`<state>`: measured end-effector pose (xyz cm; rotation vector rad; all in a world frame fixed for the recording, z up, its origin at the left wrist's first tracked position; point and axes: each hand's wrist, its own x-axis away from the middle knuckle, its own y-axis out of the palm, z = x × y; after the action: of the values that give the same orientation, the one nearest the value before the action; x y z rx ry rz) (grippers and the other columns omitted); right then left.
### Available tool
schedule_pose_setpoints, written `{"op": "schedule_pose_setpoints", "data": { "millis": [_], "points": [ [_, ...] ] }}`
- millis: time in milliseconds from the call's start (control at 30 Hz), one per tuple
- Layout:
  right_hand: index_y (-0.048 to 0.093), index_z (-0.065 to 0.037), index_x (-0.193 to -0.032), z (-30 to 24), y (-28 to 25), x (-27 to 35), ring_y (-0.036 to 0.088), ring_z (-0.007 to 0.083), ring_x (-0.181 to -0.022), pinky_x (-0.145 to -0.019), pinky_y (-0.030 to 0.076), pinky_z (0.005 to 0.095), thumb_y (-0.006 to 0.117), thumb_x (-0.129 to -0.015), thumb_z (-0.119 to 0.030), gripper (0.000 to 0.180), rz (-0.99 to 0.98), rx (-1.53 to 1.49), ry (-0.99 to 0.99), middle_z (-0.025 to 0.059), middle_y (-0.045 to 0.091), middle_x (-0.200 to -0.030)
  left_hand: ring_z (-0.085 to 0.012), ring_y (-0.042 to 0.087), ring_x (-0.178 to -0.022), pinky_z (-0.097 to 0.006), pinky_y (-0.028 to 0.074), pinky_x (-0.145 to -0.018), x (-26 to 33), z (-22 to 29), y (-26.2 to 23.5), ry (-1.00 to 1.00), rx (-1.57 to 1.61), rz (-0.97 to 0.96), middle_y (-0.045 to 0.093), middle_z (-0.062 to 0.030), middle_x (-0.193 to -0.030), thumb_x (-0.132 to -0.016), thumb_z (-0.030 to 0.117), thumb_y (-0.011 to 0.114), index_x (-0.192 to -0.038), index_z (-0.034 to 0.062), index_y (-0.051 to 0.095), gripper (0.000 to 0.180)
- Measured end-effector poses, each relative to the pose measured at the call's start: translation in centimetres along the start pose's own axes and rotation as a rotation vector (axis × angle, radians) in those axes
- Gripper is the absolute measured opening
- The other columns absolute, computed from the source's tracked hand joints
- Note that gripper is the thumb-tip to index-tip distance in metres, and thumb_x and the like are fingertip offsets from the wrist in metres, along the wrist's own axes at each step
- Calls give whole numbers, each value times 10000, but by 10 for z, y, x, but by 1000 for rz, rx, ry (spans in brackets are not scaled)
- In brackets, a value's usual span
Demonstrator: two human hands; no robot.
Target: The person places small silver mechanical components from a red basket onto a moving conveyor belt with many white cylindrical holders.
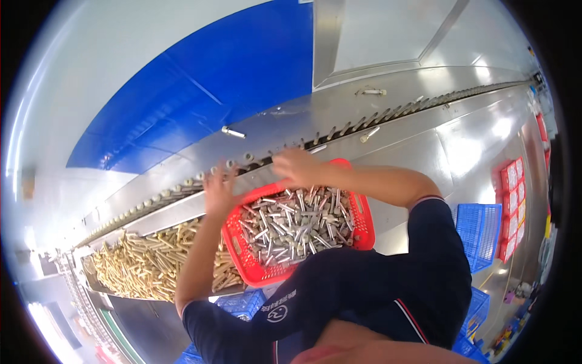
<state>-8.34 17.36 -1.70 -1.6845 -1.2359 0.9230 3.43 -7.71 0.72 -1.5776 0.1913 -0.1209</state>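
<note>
Both my hands reach over a red plastic basket [260,280] full of silver metal bolts [297,227] to a long conveyor track [357,127]. My left hand [219,193] is at the near edge of the track, its fingers apart, beside the capped bolts [231,164] standing in a row there. To its right, my right hand [297,167] has its fingers curled in against the bare pins of the track. Whatever those fingers hold is hidden. A loose bolt [233,132] lies on the metal surface beyond my hands.
A tray of gold-coloured bolts [142,264] is at the left. More loose bolts [374,92] lie beside the track on the right. Blue baskets [479,233] and red-and-white boxes [512,206] stand at the right. A blue panel [212,73] rises behind the track.
</note>
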Motion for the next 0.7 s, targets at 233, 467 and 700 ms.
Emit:
{"op": "schedule_pose_setpoints", "data": {
  "millis": [233, 467, 700],
  "points": [
    [550, -84, -937, 11, 1, -105, 596, 319, -906, -712, 463, 461, 654, -774, -404, 374, -42, 17, 112, 147, 604, -917, -256, 623, -648, -407, 498, -551, -45, -40, 38, 32, 40, 50, 617, -68, -723, -783, 340, 645, -885, 122, 596, 246],
    [551, -114, -994, -34, -38, -25, 589, 310, -894, -709, 465, 435, 720, -712, -322, 389, -142, -185, -42, 134, 614, -941, -302, 585, -1026, -463, 485, -849, 29, 9, -33, -34, 554, -83, 596, -162, -1101, -757, 352, 682, -1123, 174, 573, 422],
    [455, -76, -1274, -44, 16, -75, 422, 324, -1184, -946, 381, 461, 715, -705, -421, 714, 268, -29, -23, 145, 455, -1273, -332, 474, -1161, -540, 377, -932, 47, -79, 8, -70, -18, 375, 501, -154, -1248, -752, 409, 672, -1224, 217, 521, 532]
  ]
}}
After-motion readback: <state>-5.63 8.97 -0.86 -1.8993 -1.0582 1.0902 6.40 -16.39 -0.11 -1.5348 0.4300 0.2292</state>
